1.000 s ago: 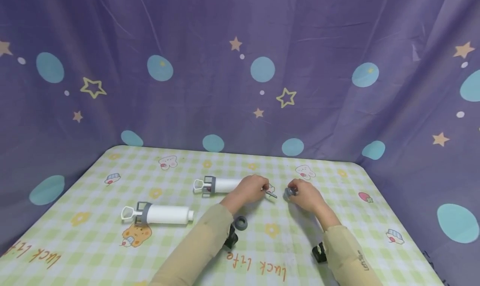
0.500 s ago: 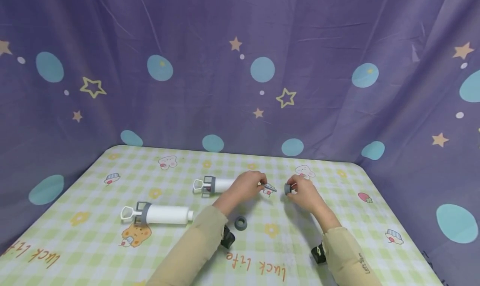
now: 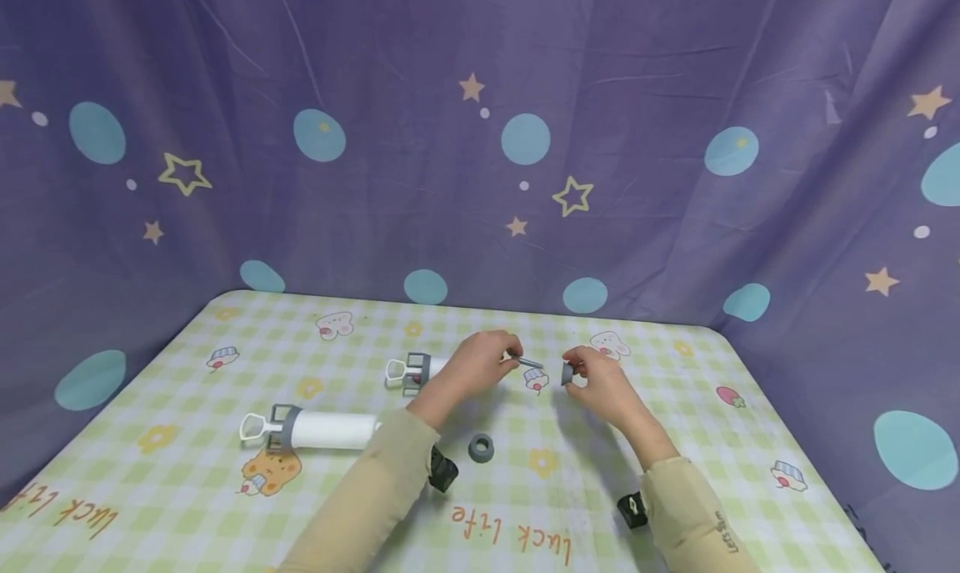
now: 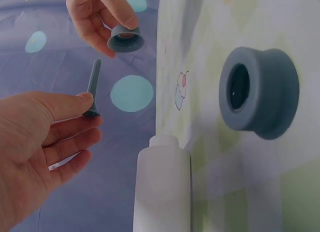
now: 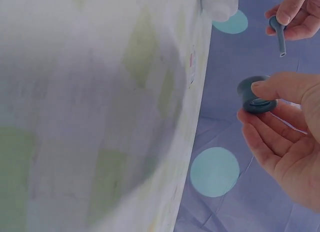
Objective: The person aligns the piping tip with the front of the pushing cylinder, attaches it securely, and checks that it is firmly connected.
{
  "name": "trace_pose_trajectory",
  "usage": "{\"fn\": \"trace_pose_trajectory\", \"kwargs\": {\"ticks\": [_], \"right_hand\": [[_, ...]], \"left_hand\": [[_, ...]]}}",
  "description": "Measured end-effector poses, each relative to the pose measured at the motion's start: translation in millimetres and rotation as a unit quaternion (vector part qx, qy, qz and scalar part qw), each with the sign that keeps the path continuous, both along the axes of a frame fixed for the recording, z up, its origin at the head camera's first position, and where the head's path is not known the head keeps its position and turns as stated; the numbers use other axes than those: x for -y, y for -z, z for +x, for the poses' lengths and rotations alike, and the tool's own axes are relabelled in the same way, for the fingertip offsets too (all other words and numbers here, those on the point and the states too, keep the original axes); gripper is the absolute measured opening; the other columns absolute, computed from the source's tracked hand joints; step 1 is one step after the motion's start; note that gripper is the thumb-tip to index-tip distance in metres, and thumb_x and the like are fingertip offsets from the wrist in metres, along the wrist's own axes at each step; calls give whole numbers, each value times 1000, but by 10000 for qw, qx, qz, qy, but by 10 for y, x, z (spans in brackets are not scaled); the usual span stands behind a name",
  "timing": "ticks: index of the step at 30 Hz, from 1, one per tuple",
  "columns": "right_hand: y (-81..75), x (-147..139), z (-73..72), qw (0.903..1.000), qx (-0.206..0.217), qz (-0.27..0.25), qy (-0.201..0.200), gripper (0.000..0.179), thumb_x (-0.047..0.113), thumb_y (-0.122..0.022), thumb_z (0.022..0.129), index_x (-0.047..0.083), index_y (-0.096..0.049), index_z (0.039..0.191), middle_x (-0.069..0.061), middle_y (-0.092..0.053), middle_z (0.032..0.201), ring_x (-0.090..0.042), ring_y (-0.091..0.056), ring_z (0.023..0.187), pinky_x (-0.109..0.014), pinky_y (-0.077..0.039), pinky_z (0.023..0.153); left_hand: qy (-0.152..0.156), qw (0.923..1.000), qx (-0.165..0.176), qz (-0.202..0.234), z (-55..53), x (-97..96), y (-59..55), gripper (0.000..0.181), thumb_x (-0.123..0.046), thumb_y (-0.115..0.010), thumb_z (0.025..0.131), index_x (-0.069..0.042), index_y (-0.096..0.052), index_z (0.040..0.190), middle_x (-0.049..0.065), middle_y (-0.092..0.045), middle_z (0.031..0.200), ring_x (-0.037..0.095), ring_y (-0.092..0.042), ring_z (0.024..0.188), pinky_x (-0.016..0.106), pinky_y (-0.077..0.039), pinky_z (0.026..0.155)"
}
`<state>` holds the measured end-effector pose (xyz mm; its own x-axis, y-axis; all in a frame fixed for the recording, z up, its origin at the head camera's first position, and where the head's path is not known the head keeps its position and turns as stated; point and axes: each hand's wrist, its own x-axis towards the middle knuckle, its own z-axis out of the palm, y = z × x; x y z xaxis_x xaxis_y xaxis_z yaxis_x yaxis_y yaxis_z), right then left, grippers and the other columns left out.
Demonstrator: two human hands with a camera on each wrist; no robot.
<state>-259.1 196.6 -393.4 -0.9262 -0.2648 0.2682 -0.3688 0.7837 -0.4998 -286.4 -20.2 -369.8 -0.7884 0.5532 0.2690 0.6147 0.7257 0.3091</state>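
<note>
- Near, centre: a loose grey ring (image 3: pixel 482 449) lies on the checked tablecloth (image 3: pixel 750 439), touched by neither hand.
- Just beyond, left: the near white pump (image 3: pixel 333 430) lies on its side, handle to the left, its right end partly behind a sleeve.
- Farther, right of centre: the right hand (image 3: pixel 603 387) pinches a second grey ring (image 5: pixel 255 94) above the table.
- Alongside, centre: the left hand (image 3: pixel 480 363) pinches a thin grey nozzle (image 4: pixel 95 87) by its wider end, tip towards the held ring, not touching it.
- Between the hands, the step appears to be pairing nozzle and ring; the next move probably calls for lining both up.
- Level with them, left: the far white pump (image 3: pixel 426 371), partly hidden.
</note>
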Motion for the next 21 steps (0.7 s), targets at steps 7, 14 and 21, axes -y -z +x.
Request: {"fn": "trace_pose_trajectory", "kwargs": {"ticks": [7, 14, 21], "right_hand": [[-49, 54, 10, 9989, -429, 167, -71, 38, 6, -70, 72, 2, -63, 109, -10, -62, 99, -27, -62, 87, -40, -47, 79], [-46, 110, 30, 9986, -476, -192, -107, 36, 4, -70, 72, 3, -62, 108, -10, -64, 102, -24, -64, 91, -39, -48, 83], [-62, 159, 57, 9973, -601, -375, -203, 35, 4, -70, 73, 3, -62, 108, -9, -67, 102, -25, -64, 93, -41, -47, 87]], "left_hand": [[-119, 9999, -51, 32, 27, 51, -34, 13, -20, -65, 84, -14, -68, 95, -2, -66, 93, 14, -62, 84, 29, -49, 74], [-148, 9995, -253, 114, 53, 87, -55, 14, -21, -65, 84, -13, -68, 95, -1, -66, 92, 14, -62, 82, 28, -49, 73], [-81, 9994, -266, 229, 114, 112, -84, 13, -21, -66, 83, -14, -67, 94, -1, -65, 89, 14, -62, 79, 25, -49, 68]]}}
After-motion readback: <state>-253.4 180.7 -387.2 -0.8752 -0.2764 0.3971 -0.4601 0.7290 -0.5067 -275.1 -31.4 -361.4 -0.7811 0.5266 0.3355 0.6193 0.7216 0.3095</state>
